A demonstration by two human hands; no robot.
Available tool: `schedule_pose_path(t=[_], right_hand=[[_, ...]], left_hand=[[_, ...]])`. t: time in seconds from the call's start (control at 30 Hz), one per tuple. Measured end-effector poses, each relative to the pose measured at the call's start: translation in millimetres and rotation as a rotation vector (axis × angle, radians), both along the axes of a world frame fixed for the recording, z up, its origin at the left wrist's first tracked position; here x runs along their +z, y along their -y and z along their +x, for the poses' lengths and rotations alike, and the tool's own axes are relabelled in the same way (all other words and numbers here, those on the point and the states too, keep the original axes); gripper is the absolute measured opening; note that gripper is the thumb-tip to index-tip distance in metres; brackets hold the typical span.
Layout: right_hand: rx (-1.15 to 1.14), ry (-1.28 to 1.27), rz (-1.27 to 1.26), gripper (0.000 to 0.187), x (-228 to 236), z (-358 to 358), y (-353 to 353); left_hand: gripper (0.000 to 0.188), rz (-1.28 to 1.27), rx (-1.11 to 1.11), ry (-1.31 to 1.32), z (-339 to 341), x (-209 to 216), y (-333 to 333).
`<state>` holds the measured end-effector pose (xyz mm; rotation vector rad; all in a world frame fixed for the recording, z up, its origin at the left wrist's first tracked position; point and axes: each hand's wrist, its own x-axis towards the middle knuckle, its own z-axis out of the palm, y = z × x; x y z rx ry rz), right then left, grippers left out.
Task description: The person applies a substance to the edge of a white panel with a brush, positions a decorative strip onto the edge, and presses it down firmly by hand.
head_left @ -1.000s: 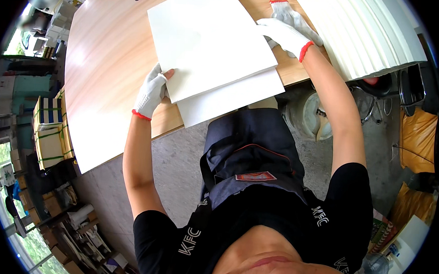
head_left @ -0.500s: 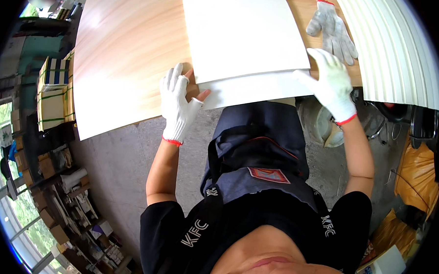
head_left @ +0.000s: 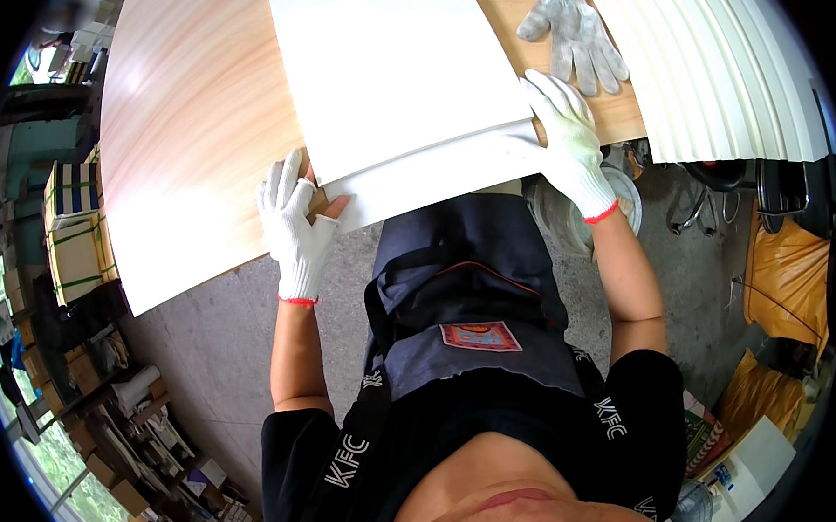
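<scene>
White sheets lie on the wood-grain table before me. The upper sheet (head_left: 398, 74) is set back, so a strip of the lower sheet (head_left: 422, 173) shows along the near side. My left hand (head_left: 294, 223), in a white knit glove with bare thumb and index fingertips, rests at the sheets' near left corner. Its thumb reaches over the lower strip and its fingers are apart. At the right edge lies my right hand (head_left: 568, 137), in a white glove with a red cuff, fingers stretched along the edge and thumb spread over the strip. Neither hand visibly grips anything.
Wood-grain tabletop (head_left: 191, 111) extends left. A greyish spare glove (head_left: 581, 49) lies beyond my right hand, beside a stack of ribbed cream sheets (head_left: 715, 78). Under the table edge stands a bucket (head_left: 555, 216). Strapped boxes (head_left: 78, 246) stand at far left.
The view has shifted and turned, so the table scene sits further left. My right hand has come in against the sheets' right edge; my left hand stays at the near left corner.
</scene>
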<state>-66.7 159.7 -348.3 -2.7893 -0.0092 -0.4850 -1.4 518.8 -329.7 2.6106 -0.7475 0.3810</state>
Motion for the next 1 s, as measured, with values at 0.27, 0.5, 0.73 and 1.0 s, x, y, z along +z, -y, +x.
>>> schedule_pose_path(t=[0.27,0.5,0.73,1.0], right_hand=[[0.023,0.017,-0.076,0.084,-3.6,3.7,1.2],[-0.009,-0.070,-0.015,0.084,1.1,-0.5,2.1],[0.020,-0.039,-0.024,0.084,-4.5,2.7,0.7],[-0.007,-0.049,-0.048,0.083,-2.3,0.8,0.7]], left_hand=[[0.045,-0.020,-0.025,0.009,0.6,-0.2,-3.9],[0.040,-0.048,-0.033,0.032,3.6,-5.7,-3.8],[0.040,-0.054,-0.015,0.028,1.9,-6.3,-7.5],[0.042,-0.046,-0.014,0.035,1.5,-5.1,-3.7]])
